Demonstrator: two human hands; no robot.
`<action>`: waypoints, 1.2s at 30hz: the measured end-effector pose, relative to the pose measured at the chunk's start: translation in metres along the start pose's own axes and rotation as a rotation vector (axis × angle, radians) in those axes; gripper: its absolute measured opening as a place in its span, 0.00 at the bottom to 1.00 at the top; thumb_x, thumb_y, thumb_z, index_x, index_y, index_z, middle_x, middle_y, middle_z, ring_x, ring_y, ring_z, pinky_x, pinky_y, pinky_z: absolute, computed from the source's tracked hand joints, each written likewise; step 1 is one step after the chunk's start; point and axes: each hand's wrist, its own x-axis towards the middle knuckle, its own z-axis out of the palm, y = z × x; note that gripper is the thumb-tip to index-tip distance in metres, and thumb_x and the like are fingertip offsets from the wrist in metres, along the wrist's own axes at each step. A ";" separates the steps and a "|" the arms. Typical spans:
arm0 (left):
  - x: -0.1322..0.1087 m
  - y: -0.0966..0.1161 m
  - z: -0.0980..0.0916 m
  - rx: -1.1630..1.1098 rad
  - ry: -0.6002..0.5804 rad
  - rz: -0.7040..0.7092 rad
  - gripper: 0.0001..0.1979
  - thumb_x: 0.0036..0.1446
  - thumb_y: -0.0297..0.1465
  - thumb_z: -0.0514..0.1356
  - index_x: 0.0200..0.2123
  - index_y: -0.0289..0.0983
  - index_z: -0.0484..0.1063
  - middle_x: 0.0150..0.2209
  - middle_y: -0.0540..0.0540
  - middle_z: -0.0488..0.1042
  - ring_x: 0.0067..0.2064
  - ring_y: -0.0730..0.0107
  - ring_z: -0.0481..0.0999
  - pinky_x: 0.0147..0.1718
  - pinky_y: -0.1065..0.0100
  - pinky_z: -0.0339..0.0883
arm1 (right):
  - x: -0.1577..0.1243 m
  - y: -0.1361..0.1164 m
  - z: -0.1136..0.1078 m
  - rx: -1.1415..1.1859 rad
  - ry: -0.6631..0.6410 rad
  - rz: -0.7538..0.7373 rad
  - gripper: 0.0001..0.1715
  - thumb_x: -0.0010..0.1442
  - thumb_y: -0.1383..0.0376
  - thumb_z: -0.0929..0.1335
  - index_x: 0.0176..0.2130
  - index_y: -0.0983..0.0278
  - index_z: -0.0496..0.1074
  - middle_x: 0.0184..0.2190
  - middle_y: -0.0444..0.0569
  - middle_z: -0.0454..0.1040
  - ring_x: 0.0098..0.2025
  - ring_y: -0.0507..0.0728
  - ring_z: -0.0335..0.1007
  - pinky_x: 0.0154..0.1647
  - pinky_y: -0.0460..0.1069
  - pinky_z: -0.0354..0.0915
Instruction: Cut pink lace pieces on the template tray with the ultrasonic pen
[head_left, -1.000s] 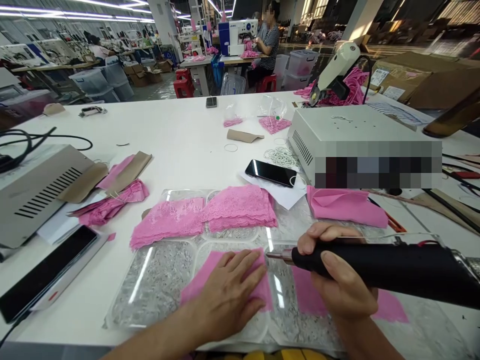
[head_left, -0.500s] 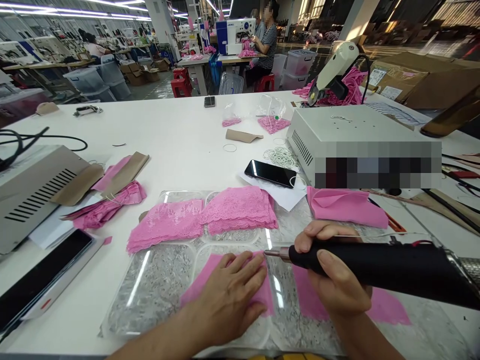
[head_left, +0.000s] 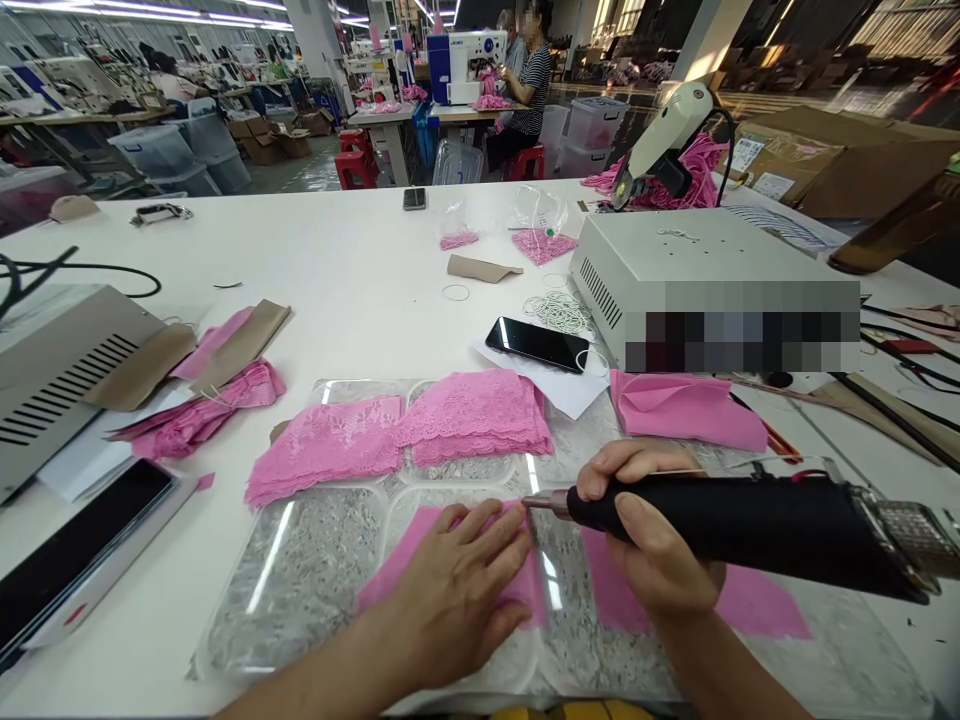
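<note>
My left hand (head_left: 472,585) lies flat with fingers spread on a pink fabric piece (head_left: 397,572), pressing it against the marbled, clear-covered mat (head_left: 315,570). In my right hand (head_left: 660,540) is a black handheld ultrasonic welder (head_left: 720,520), held roughly level. Its metal tip (head_left: 546,502) points left and meets the fabric's upper right corner, beside my left fingertips. Under my right hand lies another pink fabric piece (head_left: 761,603), partly hidden by the hand and tool. Above my left hand, two stacks of pink lace pieces (head_left: 330,440) (head_left: 476,415) rest on the mat.
A folded pink cloth (head_left: 686,408) lies at the mat's upper right, before a grey metal box (head_left: 697,250). A phone (head_left: 536,343) sits on white paper. At left are a second grey box (head_left: 67,360), a larger phone (head_left: 82,550) and a pink bundle (head_left: 202,400). Behind, a person (head_left: 532,90) sits sewing.
The view has shifted slightly, so things appear a little further left. The welder's rear end has come further into view. Both hands keep nearly the same place on the fabric and the tool.
</note>
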 end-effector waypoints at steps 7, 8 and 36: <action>-0.003 -0.002 0.004 0.007 0.017 0.008 0.24 0.64 0.41 0.58 0.59 0.36 0.64 0.63 0.42 0.65 0.61 0.47 0.66 0.53 0.50 0.62 | 0.002 -0.006 -0.001 0.050 0.045 -0.006 0.05 0.58 0.68 0.66 0.38 0.61 0.68 0.36 0.47 0.67 0.30 0.52 0.67 0.32 0.52 0.67; -0.003 -0.002 0.004 0.005 0.014 0.012 0.25 0.64 0.41 0.58 0.60 0.36 0.63 0.64 0.41 0.65 0.61 0.47 0.66 0.53 0.50 0.63 | 0.003 -0.008 -0.001 0.067 0.057 -0.007 0.05 0.58 0.68 0.66 0.38 0.61 0.69 0.36 0.47 0.68 0.30 0.52 0.67 0.32 0.52 0.67; -0.005 -0.001 0.000 -0.049 0.050 0.032 0.17 0.69 0.37 0.52 0.54 0.35 0.68 0.60 0.37 0.69 0.63 0.54 0.65 0.55 0.54 0.63 | -0.002 -0.016 -0.010 0.129 -0.021 0.094 0.05 0.58 0.66 0.67 0.38 0.61 0.70 0.35 0.47 0.68 0.29 0.52 0.67 0.30 0.51 0.68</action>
